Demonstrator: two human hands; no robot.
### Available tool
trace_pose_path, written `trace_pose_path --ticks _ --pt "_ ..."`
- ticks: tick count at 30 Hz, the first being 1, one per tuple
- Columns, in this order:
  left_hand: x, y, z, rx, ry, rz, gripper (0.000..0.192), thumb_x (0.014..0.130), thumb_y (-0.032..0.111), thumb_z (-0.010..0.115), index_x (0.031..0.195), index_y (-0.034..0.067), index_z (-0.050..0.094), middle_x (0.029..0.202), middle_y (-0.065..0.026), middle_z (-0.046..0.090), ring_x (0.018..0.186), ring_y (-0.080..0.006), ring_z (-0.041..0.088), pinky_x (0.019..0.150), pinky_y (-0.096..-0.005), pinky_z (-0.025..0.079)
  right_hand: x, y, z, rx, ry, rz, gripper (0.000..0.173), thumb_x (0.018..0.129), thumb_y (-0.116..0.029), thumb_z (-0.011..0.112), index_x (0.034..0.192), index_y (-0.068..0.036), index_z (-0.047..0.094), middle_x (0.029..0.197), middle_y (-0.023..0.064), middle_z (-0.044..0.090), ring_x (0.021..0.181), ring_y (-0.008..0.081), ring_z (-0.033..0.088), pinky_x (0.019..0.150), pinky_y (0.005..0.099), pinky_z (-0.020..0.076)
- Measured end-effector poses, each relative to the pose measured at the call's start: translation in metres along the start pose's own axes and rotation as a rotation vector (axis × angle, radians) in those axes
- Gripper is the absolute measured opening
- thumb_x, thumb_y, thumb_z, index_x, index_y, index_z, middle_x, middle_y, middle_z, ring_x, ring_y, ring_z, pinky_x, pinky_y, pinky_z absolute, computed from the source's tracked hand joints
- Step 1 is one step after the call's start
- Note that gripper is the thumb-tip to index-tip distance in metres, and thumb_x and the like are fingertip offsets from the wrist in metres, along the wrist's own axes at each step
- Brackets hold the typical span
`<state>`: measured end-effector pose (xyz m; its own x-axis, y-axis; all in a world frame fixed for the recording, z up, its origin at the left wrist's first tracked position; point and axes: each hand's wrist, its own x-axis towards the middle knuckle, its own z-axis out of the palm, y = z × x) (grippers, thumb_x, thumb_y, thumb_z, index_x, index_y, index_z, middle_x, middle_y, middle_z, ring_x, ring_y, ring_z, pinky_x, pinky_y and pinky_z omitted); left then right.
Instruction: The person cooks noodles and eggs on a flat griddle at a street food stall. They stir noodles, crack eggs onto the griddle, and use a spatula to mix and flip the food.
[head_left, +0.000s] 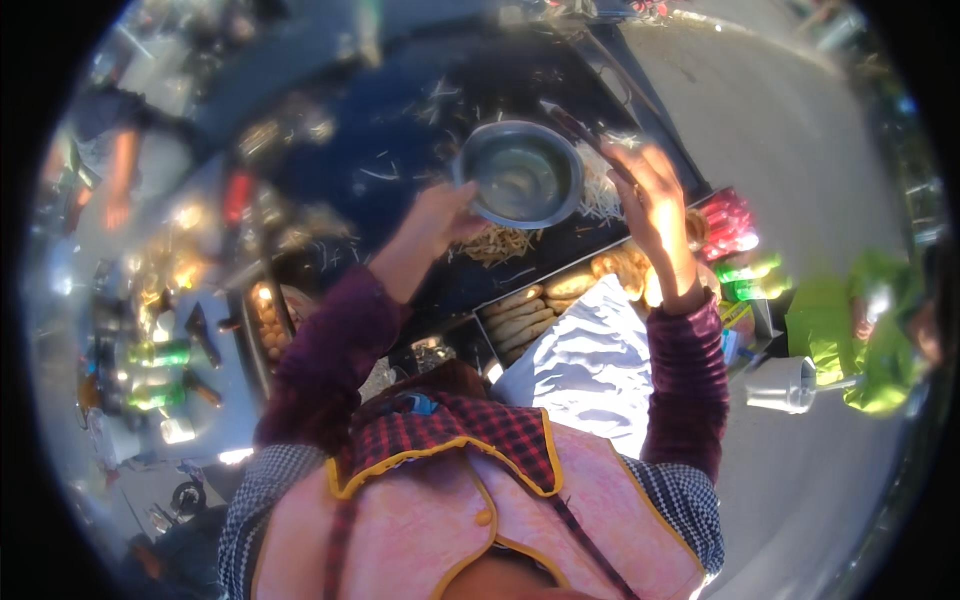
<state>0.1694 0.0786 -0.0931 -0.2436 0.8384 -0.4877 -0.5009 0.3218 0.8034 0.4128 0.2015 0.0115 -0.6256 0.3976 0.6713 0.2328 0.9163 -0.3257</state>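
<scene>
A round metal bowl (519, 176) is tilted over a black flat cooking surface (360, 142), its dull inside facing me. My left hand (444, 214) grips the bowl's rim at its lower left. My right hand (654, 195) is at the bowl's right, closed around a long dark tool (574, 124), possibly a spatula, whose tip points up and left. Pale thin shreds (602, 187) lie on the surface between the bowl and my right hand. Just below the bowl is a heap of light-brown shreds (495, 244). Scattered strands lie farther out.
Long flatbreads (521, 319) fill a tray along the near edge, partly under a white cloth (596, 360). Eggs (271, 326) sit at left. Red-capped bottles (721, 221), a metal pot (781, 384) and a green bag (821, 322) stand right. Another person's arm (120, 176) shows far left.
</scene>
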Motion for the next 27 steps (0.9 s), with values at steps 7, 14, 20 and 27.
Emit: trace_pose_path --ticks 7,14,20,27 --pt "-0.039 0.041 -0.05 -0.132 0.12 0.118 0.029 0.097 0.025 0.055 0.112 0.0 0.057 0.103 -0.0136 0.066 0.093 -0.0248 0.067 0.082 -0.0358 0.055 0.012 -0.066 0.106 0.106 -0.228 -0.215 0.038 0.08 0.0 0.061 0.117 -0.008 0.058 0.094 0.0107 0.054 0.088 0.0304 0.054 0.076 0.0385 0.046" --pt "-0.079 0.078 -0.181 -0.136 0.337 0.274 0.031 0.097 0.024 0.054 0.114 -0.002 0.056 0.101 -0.014 0.067 0.093 -0.0261 0.067 0.082 -0.0346 0.057 0.03 -0.122 0.154 0.418 -0.285 -0.039 0.017 0.083 -0.001 0.062 0.1 -0.005 0.064 0.087 0.0117 0.062 0.08 0.0304 0.058 0.072 0.035 0.0462" --pt "-0.082 0.075 -0.288 -0.201 0.355 0.525 0.027 0.096 0.014 0.055 0.114 -0.006 0.053 0.11 -0.0172 0.062 0.097 -0.0277 0.065 0.084 -0.0331 0.059 0.004 -0.148 0.2 0.538 -0.395 -0.047 0.007 0.085 -0.009 0.065 0.087 -0.002 0.064 0.083 0.0097 0.064 0.077 0.0293 0.06 0.07 0.036 0.0474" --pt "-0.038 0.044 -0.387 -0.241 0.531 0.514 0.026 0.094 0.013 0.057 0.111 -0.006 0.052 0.106 -0.0181 0.061 0.095 -0.0297 0.065 0.08 -0.0348 0.06 -0.008 -0.179 0.225 0.547 -0.578 -0.035 0.013 0.084 -0.016 0.067 0.08 -0.005 0.061 0.082 0.008 0.059 0.078 0.0285 0.059 0.067 0.0374 0.0479"
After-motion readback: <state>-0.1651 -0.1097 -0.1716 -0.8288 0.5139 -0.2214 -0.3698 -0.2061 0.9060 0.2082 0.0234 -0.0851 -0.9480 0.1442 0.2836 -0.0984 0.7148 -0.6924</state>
